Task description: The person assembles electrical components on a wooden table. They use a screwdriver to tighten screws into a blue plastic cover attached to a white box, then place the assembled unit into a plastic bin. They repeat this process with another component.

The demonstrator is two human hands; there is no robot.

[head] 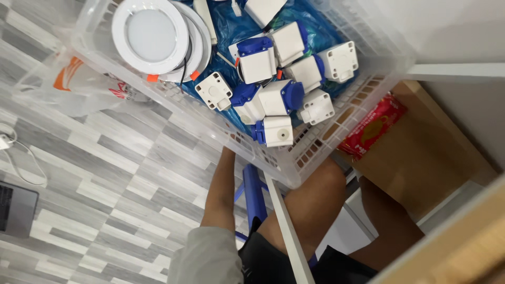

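Note:
A clear plastic crate [221,138] fills the top of the head view. It holds two stacked round white downlights [151,36] and several white boxes with blue parts [276,97], all lying on a blue plastic sheet [310,16]. My left forearm [223,184] reaches up to the crate's near edge. My left hand is hidden beneath the crate, so its grip does not show. My right hand is out of sight. My bare knees [310,205] are just below the crate's near corner.
A crumpled clear plastic bag [79,84] lies left of the crate on the grey wood-pattern floor. A red packet [373,126] sits on a brown cardboard box [421,163] at right. A laptop corner [16,208] and white cable [16,158] lie far left. A blue frame [255,194] stands beside my legs.

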